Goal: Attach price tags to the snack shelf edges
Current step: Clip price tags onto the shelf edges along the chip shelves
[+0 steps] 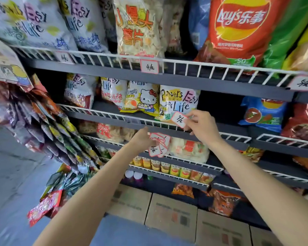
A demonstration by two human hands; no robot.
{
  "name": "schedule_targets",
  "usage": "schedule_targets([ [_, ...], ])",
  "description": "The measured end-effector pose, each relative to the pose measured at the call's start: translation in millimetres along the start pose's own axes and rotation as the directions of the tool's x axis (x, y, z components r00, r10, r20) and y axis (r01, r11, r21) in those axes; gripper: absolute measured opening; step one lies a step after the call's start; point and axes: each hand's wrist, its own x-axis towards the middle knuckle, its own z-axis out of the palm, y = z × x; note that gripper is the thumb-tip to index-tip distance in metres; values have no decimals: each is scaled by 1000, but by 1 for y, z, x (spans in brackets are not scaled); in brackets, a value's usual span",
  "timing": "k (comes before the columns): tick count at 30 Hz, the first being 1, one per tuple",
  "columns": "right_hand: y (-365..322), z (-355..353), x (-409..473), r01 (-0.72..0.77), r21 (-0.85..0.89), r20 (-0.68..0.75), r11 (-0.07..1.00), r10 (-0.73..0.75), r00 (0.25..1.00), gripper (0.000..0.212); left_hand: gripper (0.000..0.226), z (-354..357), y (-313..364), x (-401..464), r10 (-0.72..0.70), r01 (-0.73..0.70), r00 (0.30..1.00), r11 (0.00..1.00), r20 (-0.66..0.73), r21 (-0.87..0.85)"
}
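The right hand [201, 124] pinches a single red-bordered price tag [179, 119] just in front of the white wire rail [103, 113] of the second shelf, over the foot of a Povers Easy for Life snack bag [179, 102]. The left hand [142, 140] grips a fanned stack of price tags [159, 144] lower down — near the shelf below. On the top shelf's rail, a tag marked 4 [149, 66] hangs under the potato-chip bag [137, 27].
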Motion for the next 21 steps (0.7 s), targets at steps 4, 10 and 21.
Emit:
schedule_targets([
  [4, -15, 28, 6, 62, -59, 15, 996, -61, 998, 14, 86, -21, -21, 1, -38, 27, 995, 994, -95, -109],
  [10, -42, 80, 17, 79, -91, 27, 993, -77, 997, 16, 98, -59, -49, 9, -63, 60, 998, 913, 6, -403],
  [21, -70, 138, 25, 69, -310, -86, 948, -101, 991, 19, 84, -100, -71, 23, 68, 49, 969, 888, 237, -457],
])
